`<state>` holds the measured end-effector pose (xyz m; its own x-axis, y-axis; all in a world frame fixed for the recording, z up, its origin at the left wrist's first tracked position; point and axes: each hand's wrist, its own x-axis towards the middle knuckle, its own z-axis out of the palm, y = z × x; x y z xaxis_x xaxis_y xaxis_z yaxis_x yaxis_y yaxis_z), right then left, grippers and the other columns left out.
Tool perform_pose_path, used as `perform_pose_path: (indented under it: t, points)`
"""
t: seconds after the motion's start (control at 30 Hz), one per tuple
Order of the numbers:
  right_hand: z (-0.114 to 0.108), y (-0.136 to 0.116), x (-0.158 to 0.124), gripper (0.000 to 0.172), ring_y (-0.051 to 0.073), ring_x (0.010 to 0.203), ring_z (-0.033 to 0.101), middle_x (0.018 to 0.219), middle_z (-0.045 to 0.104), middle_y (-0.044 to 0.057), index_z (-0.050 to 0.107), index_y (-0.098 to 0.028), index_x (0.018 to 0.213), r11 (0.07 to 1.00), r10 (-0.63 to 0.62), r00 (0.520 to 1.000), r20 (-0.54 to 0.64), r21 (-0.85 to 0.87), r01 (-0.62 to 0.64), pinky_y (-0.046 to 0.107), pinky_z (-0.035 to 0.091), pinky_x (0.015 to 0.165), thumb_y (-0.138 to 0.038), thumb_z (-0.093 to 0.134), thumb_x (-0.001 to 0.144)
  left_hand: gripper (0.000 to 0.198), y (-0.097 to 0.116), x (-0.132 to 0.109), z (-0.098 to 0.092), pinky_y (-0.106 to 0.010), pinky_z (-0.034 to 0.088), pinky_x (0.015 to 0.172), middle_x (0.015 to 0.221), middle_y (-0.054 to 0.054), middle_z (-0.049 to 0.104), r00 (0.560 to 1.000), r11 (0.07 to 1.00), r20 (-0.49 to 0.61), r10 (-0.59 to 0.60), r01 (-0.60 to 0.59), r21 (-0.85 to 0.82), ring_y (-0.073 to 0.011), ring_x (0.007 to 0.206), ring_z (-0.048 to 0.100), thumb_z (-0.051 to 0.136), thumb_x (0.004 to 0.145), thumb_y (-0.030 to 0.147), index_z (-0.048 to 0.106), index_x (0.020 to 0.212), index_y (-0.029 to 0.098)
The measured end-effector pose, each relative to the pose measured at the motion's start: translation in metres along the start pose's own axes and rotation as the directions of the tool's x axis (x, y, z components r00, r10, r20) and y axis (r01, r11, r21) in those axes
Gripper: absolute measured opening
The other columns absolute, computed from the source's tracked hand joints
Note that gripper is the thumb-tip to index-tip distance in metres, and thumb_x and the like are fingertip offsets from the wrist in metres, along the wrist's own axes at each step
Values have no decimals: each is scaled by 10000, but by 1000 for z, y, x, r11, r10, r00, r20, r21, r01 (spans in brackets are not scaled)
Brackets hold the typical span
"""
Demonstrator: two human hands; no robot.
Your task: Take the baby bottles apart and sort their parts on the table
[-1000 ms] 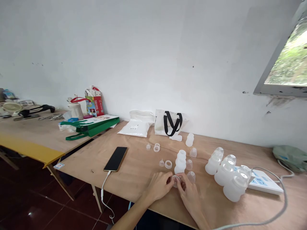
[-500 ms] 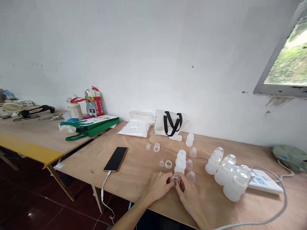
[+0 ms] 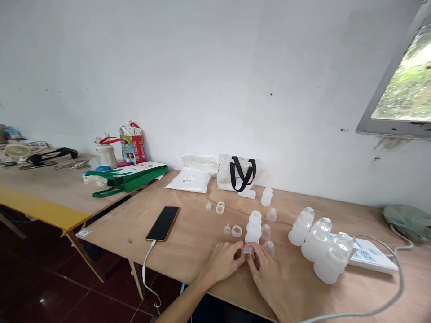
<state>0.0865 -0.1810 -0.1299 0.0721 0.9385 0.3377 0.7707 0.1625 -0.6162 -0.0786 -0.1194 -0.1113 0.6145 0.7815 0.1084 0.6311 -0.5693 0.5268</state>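
My left hand (image 3: 222,262) and my right hand (image 3: 266,274) meet over the plywood table (image 3: 195,242), pinching a small translucent plastic ring (image 3: 248,251) between their fingers. Just beyond my hands stands a stack of frosted plastic bottle parts (image 3: 253,227). A clear plastic cup (image 3: 268,248) lies close to my right fingers. A flat plastic ring (image 3: 236,231) and a small clear valve piece (image 3: 227,229) sit past my left hand. Three frosted plastic bottles (image 3: 316,243) are grouped to the right.
A black smartphone (image 3: 162,223) with a white cable lies to the left. A white power strip (image 3: 372,256) sits under a cord at right. White packets (image 3: 190,181) and a tote bag (image 3: 237,172) line the wall. A green bag (image 3: 126,178) lies on a second table (image 3: 43,179).
The ring has turned between my fingers and now shows more edge-on. My hands have drawn slightly closer around it.
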Motion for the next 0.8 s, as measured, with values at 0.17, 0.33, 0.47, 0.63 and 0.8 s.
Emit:
perform_pose_path:
  t: [0.17, 0.33, 0.47, 0.63, 0.8]
  points:
    - [0, 2, 0, 287, 227, 779, 741, 904, 769, 1, 642, -278, 1026, 998, 32, 999, 22, -62, -31, 329, 564, 648, -359, 372, 974, 160, 1, 1, -2, -260, 285, 601, 851, 26, 743, 1000, 1000, 18, -16, 16, -10, -180, 772, 667, 575, 972, 365, 622, 894, 234]
    - [-3, -5, -2, 333, 225, 924, 761, 1093, 780, 11, 644, -298, 1191, 996, 17, 999, -32, -92, -20, 338, 614, 730, -401, 390, 1002, 148, 1, 2, 0, -243, 321, 616, 821, 15, 705, 996, 989, -41, -82, 76, -128, -173, 752, 643, 522, 980, 307, 596, 883, 224]
    - [-8, -11, -3, 381, 202, 1120, 723, 1318, 711, -14, 614, -338, 1333, 994, -76, 997, 1, -74, 76, 318, 632, 811, -365, 396, 1022, 131, -4, 2, -1, -244, 409, 713, 927, -8, 706, 996, 974, -73, -51, 33, -226, -191, 832, 644, 543, 950, 256, 603, 1063, 225]
    - [-5, -7, -2, 428, 208, 1186, 696, 1414, 650, -29, 581, -339, 1415, 991, -86, 995, 46, -103, 90, 339, 636, 875, -320, 388, 1033, 310, -13, -2, -23, -280, 462, 802, 1040, -44, 682, 993, 953, 47, 108, -89, -291, -205, 888, 606, 595, 954, 411, 643, 1196, 225]
    - [1, -3, -2, 467, 219, 1277, 636, 1473, 597, -28, 567, -338, 1438, 979, -135, 984, 113, -137, 150, 372, 626, 914, -243, 414, 1007, 327, -32, 4, -31, -290, 452, 813, 967, -36, 678, 991, 936, 39, 127, -107, -336, -193, 868, 579, 589, 963, 427, 720, 1187, 228]
